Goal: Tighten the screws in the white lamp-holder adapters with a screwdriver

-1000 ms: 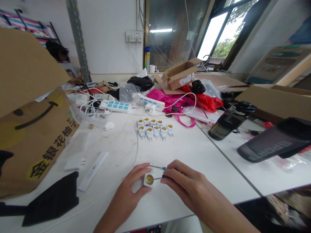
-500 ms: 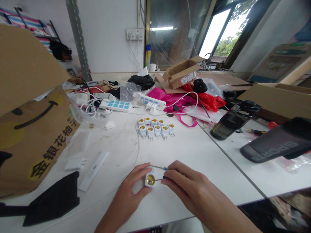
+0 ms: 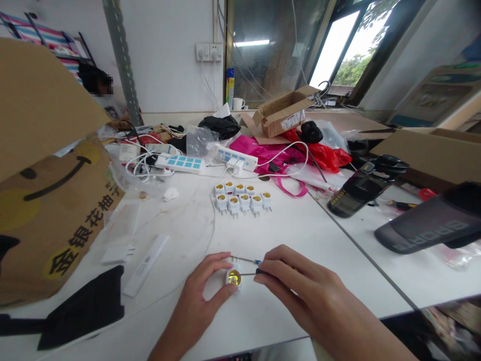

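Observation:
My left hand [image 3: 201, 293] grips a small white lamp-socket adapter [image 3: 233, 277] on the white table [image 3: 180, 223], its brass centre facing up. My right hand [image 3: 300, 291] pinches a black-handled screwdriver [image 3: 248, 274], whose thin shaft reaches the adapter's side. A thin metal rod with a blue end [image 3: 244, 260] lies just above the adapter, between my hands. Several matching adapters [image 3: 240, 199] stand in rows farther up the table.
Two white power strips [image 3: 179, 163] and tangled white cables lie beyond the adapters. A brown paper bag [image 3: 48, 215] stands at left. A multimeter [image 3: 363, 189] and a dark padded object [image 3: 424, 225] are at right. A person [image 3: 95, 87] sits at the far left.
The view has drifted slightly. My left fingers now cover more of the adapter, and my right hand has moved a little to the right.

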{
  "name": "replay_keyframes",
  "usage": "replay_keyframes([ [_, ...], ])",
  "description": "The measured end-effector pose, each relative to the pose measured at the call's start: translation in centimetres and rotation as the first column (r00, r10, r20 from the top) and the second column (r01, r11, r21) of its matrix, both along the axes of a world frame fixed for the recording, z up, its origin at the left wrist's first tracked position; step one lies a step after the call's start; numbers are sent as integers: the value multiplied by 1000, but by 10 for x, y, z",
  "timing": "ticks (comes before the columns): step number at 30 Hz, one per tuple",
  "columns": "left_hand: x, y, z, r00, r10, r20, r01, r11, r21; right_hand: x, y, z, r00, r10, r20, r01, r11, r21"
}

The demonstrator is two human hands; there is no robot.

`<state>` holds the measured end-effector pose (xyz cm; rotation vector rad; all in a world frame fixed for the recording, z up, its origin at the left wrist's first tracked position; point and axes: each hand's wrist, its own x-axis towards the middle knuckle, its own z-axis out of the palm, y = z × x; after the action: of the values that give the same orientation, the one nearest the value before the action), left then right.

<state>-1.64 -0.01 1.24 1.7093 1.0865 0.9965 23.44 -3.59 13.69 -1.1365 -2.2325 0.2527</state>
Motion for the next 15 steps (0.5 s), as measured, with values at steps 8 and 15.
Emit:
replay_keyframes([
  [8, 5, 0, 2, 996, 75, 40, -76, 997, 4, -2, -2, 7, 999, -1, -38, 2, 1000, 16],
  [15, 1, 1, 3, 995, 75, 65, -77, 996, 37, -4, -3, 3, 998, 0, -56, -1, 1000, -14],
])
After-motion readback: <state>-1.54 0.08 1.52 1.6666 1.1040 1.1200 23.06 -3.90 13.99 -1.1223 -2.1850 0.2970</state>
